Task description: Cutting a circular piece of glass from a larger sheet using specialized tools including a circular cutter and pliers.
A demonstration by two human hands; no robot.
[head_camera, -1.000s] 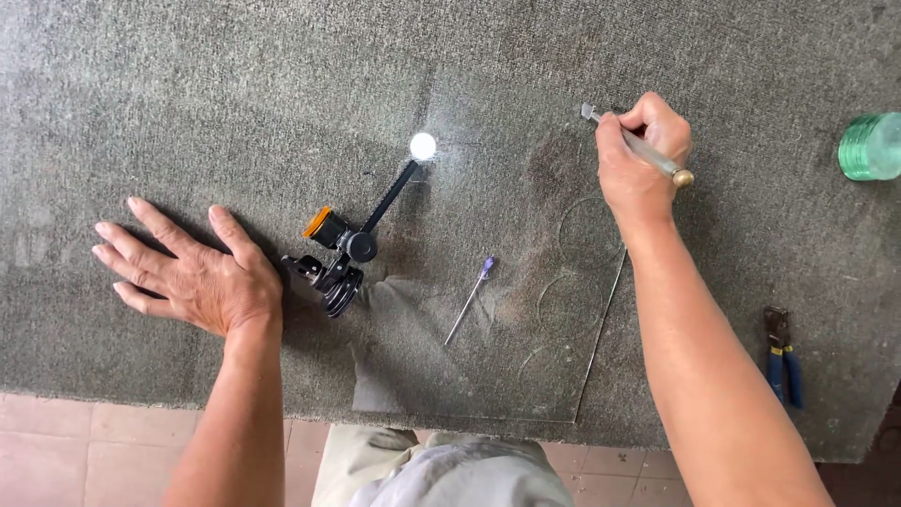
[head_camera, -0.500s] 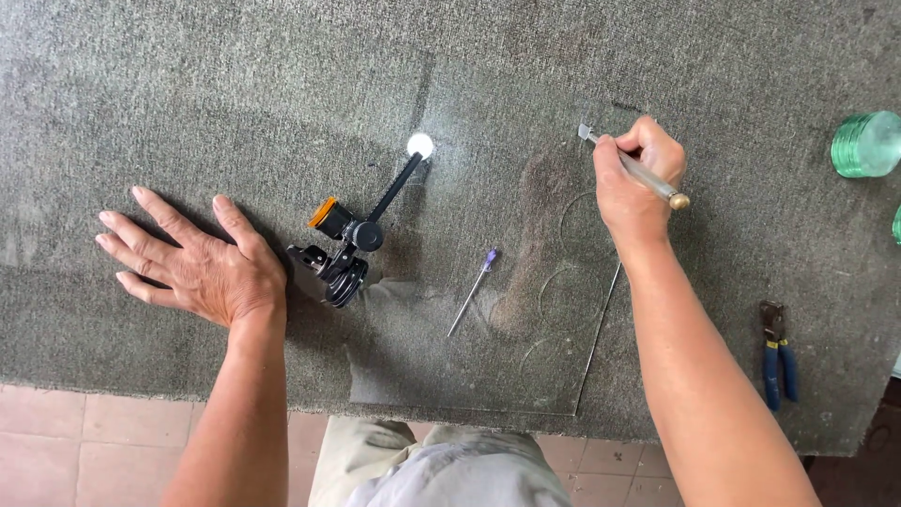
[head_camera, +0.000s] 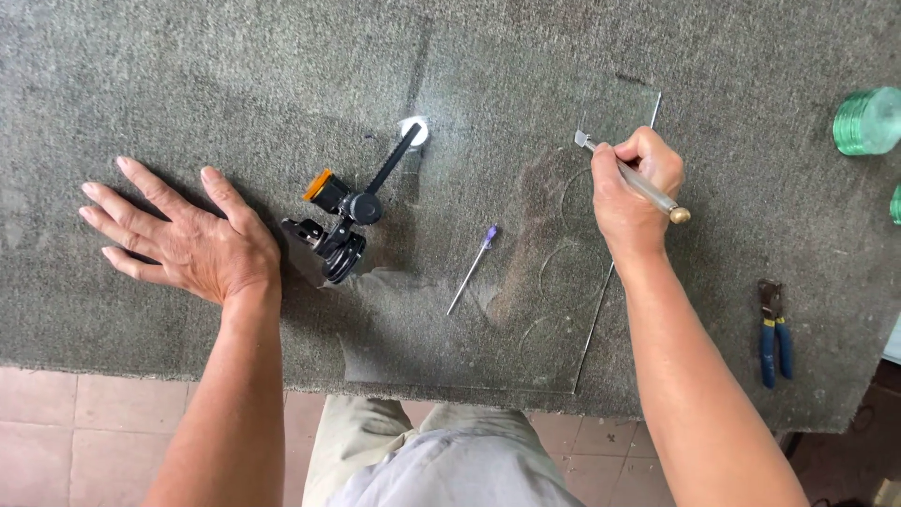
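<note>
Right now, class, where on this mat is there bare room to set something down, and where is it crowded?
Bare mat lies above the left hand, and between the right hand and the pliers. The glass sheet is crowded: clamp tool, small purple-tipped tool and cutter.

Both forearms are bare with no sleeves, no rings show on the hands, and light grey-beige trousers [head_camera: 441, 460] are worn.

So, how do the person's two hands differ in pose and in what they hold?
The left hand lies flat, palm down, fingers spread on the grey felt table, holding nothing. The right hand is closed around a glass cutter, its tip on the glass sheet. Both are bare and rest on the work surface.
</note>
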